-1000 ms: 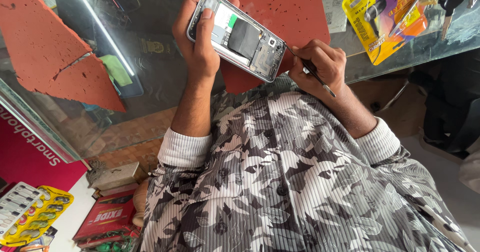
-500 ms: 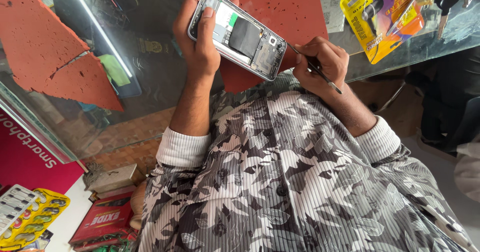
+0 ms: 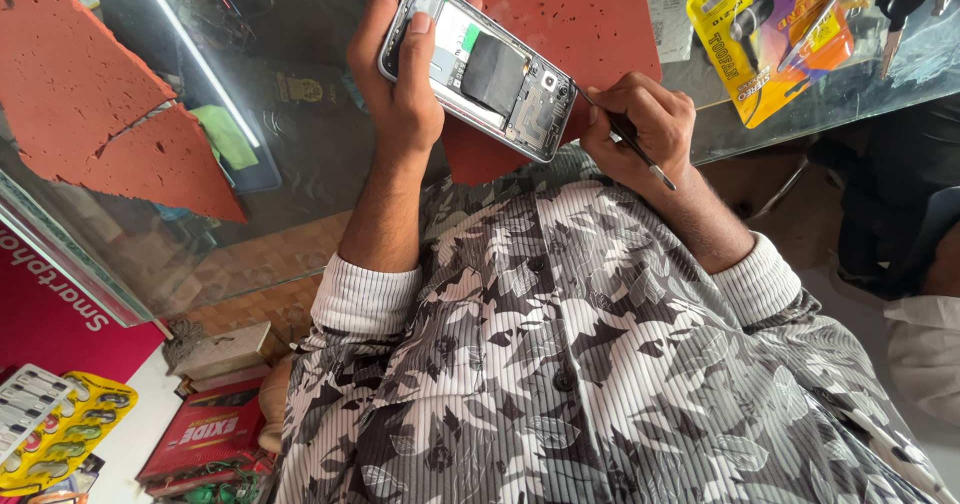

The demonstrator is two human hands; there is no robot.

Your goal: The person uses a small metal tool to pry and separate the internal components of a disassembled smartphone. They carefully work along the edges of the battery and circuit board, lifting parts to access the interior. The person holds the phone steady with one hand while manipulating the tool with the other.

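Nearest the camera lies the grey-and-white leaf-patterned shirt [image 3: 600, 364]; at the near left sit a flat red rectangular box [image 3: 205, 432] and a yellow blister card of small parts [image 3: 60, 434] beside a magenta sign panel [image 3: 50, 314]; farther on, a glass counter top [image 3: 300, 164] carries torn red rubber mats [image 3: 100, 94]; the left hand [image 3: 405, 74] is closed around an opened silver smartphone with its back cover off [image 3: 480, 69], held tilted over the far red mat [image 3: 580, 24]; just right, the right hand [image 3: 640, 129] pinches a thin dark metal tool [image 3: 625, 139], tip at the phone's near right corner; at the far right lies a yellow-and-orange blister package [image 3: 760, 34], with keys [image 3: 900, 4] beside it.
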